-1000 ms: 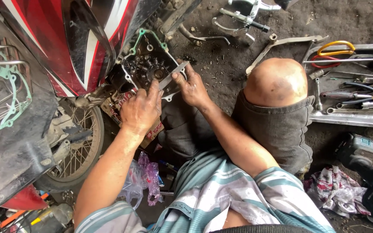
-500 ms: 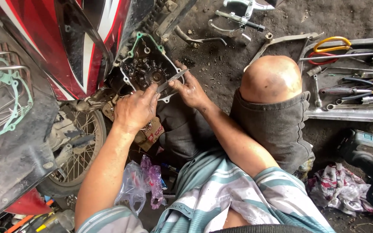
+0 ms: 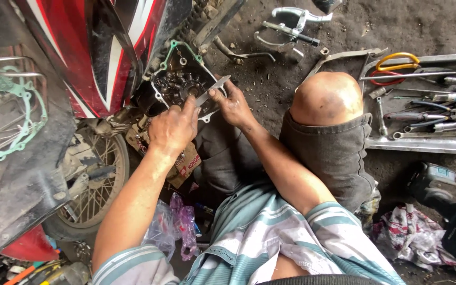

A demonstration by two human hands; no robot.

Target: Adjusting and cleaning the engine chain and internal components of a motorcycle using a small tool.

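An open engine case point(image 3: 178, 84) on the red motorcycle point(image 3: 80, 47) shows dark coils ringed by a green gasket edge point(image 3: 171, 53). A flat metal blade point(image 3: 216, 87) lies slanted against the case's right rim. My right hand point(image 3: 233, 108) pinches the blade's middle from the right, thumb on top. My left hand point(image 3: 171, 129) is below the case, and its fingertips grip the blade's lower end. Both hands are greasy.
My bare knee point(image 3: 327, 97) is raised at centre right. A metal tool tray point(image 3: 423, 142) with wrenches and coloured rings lies to the right. A puller point(image 3: 291, 24) and a lever point(image 3: 241, 53) lie behind on the dirt floor. Spoked wheel point(image 3: 98, 174), loose green gasket point(image 3: 6, 124), rag point(image 3: 412, 237), power tool point(image 3: 442, 182).
Both hands have stayed at the engine case with the blade. The blade has shifted slightly along the case's right rim, and the view has tilted a little.
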